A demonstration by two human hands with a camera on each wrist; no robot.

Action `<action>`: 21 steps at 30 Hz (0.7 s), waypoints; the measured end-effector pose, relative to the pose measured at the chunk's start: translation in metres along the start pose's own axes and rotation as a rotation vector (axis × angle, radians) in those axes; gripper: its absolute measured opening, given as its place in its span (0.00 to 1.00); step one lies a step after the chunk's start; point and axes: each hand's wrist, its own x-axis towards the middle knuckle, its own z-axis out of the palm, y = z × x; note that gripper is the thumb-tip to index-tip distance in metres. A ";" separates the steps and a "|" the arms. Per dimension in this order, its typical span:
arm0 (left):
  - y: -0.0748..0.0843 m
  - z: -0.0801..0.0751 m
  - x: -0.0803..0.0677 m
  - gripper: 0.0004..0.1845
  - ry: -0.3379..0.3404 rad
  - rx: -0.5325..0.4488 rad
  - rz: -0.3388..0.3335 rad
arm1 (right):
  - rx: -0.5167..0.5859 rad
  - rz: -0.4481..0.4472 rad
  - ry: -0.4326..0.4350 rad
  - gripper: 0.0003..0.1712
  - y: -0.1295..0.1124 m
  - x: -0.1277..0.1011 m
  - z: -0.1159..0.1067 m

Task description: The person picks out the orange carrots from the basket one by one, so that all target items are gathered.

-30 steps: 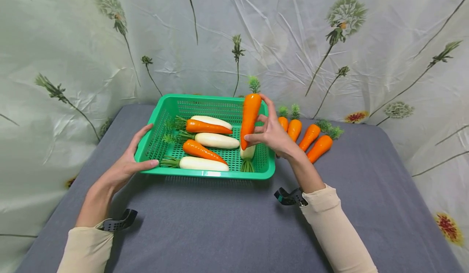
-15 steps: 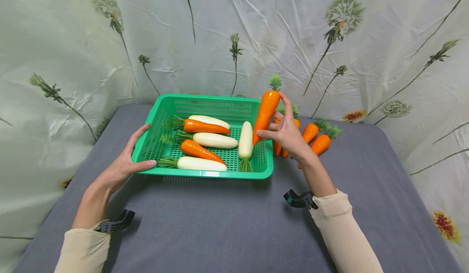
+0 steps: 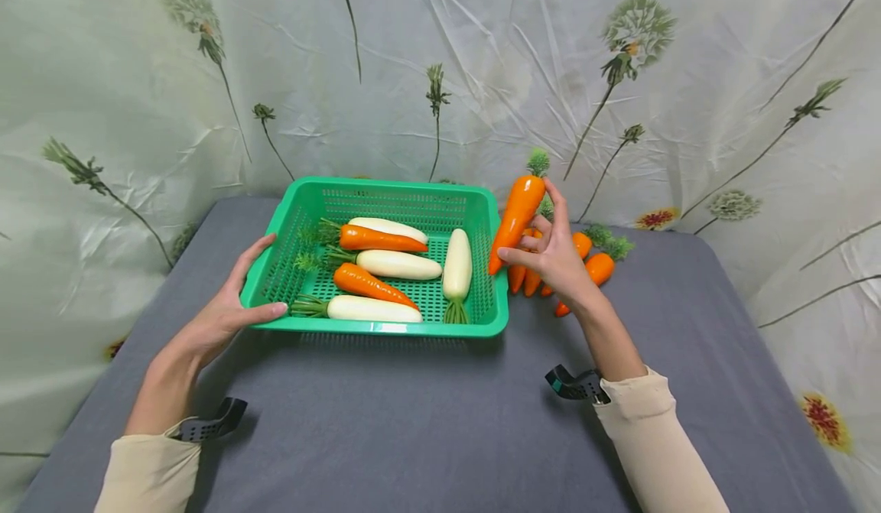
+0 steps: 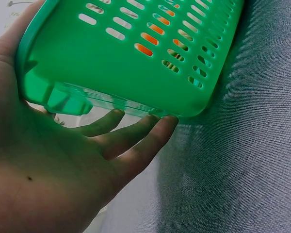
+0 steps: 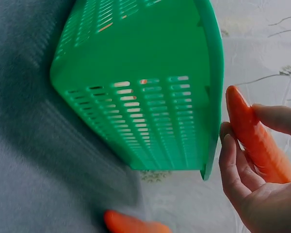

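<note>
My left hand (image 3: 223, 303) grips the green plastic basket (image 3: 372, 329) at its left end, thumb at the front rim and fingers against the side. In the left wrist view its fingertips (image 4: 169, 121) lie along the slotted wall. Inside the basket are several white radishes (image 3: 399, 264) and two orange carrots (image 3: 375, 285). My right hand (image 3: 560, 257) pinches another carrot (image 3: 518, 213) between thumb and fingers, leafy top up and tip slanting down to the left. That carrot is beside the basket's right rim, as the right wrist view also shows.
To the basket's right, several carrots (image 3: 600, 268) lie on the grey cloth-covered table (image 3: 413, 421), partly hidden behind my right hand. A dandelion-print curtain (image 3: 385, 62) hangs behind the table. Each wrist wears a black strap (image 3: 574, 383).
My right hand has moved right with its carrot, from over the basket's right end to just outside the rim, uncovering the radish there. The left hand stays on the basket.
</note>
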 end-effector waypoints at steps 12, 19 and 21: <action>-0.001 0.001 -0.001 0.57 -0.006 -0.019 0.008 | -0.040 0.012 0.041 0.67 0.008 -0.018 -0.020; -0.001 0.000 -0.001 0.56 -0.005 -0.015 0.006 | -0.006 0.026 0.087 0.68 0.015 -0.029 -0.035; -0.001 0.000 -0.001 0.56 -0.006 -0.012 0.004 | -0.006 0.030 0.095 0.68 0.018 -0.031 -0.038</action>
